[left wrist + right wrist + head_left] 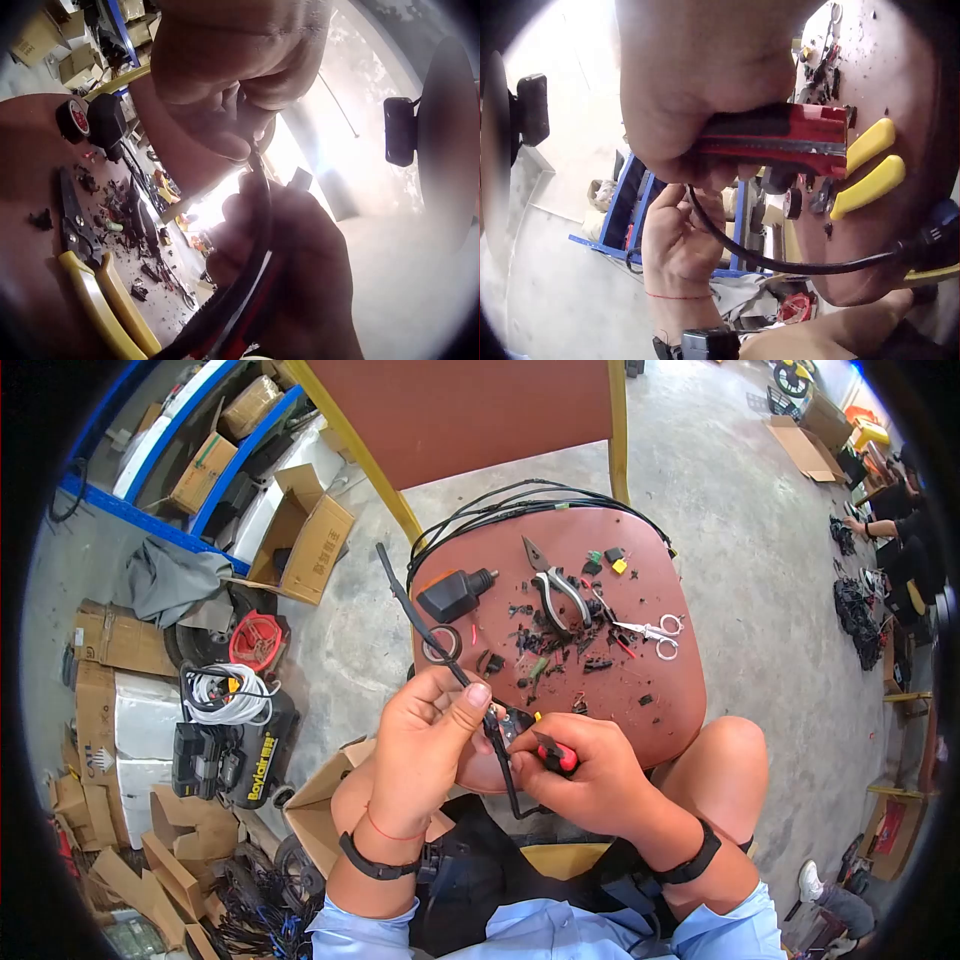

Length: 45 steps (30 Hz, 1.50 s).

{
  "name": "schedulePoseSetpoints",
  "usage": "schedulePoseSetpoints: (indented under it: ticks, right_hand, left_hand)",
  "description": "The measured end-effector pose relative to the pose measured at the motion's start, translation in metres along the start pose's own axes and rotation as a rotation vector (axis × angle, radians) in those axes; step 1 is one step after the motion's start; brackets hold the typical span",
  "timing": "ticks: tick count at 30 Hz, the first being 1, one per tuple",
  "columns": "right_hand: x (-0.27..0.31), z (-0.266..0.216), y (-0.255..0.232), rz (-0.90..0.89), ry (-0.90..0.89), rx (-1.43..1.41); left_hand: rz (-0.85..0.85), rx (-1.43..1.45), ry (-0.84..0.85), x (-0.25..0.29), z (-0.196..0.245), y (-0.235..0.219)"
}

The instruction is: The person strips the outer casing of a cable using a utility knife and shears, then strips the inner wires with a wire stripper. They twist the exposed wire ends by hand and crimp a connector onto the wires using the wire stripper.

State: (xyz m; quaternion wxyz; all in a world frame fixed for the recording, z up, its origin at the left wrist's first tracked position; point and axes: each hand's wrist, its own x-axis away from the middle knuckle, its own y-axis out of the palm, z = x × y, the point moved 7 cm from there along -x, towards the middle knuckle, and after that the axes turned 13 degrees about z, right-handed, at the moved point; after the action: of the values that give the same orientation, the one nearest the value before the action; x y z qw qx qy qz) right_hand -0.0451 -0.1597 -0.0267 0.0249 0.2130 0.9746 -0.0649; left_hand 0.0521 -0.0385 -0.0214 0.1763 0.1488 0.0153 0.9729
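My left hand point(425, 740) grips a black cable point(455, 665) between thumb and fingers, above the front of a chair seat. The cable's thicker end rises to the upper left, and its lower part bends near my right hand point(595, 775). In that hand is a red-and-black utility knife point(780, 141), its fingers curled round the handle close beside the cable. The blade is not clearly visible. Yellow-handled pliers point(105, 292) lie on the seat below the hands, mostly hidden in the head view.
On the brown seat point(665, 700) lie grey-handled pliers point(560, 600), scissors point(655, 632), a tape roll point(440, 644), a black-and-orange block point(455, 596) and black scraps. Coiled cables point(540, 505) loop round the seat's back. Left are boxes and a compressor point(265, 760).
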Motion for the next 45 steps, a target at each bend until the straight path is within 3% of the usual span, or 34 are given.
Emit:
schedulePoseSetpoints:
  ticks: [14, 29, 38, 45]
  right_hand:
    - [0.001, -0.005, -0.002, 0.032, -0.168, 0.123]
    - [0.001, 0.001, -0.002, -0.010, -0.126, 0.157]
    - [0.004, -0.006, 0.001, -0.011, -0.274, 0.317]
    - [0.002, 0.000, 0.001, -0.066, -0.193, 0.266]
  left_hand:
    - [0.059, -0.085, 0.070, 0.000, 0.001, 0.002]
    - [0.056, -0.270, 0.279, 0.013, 0.009, 0.010]
    - [0.049, -0.291, 0.198, 0.013, 0.004, 0.009]
    - [0.020, -0.254, 0.178, 0.014, 0.001, 0.010]
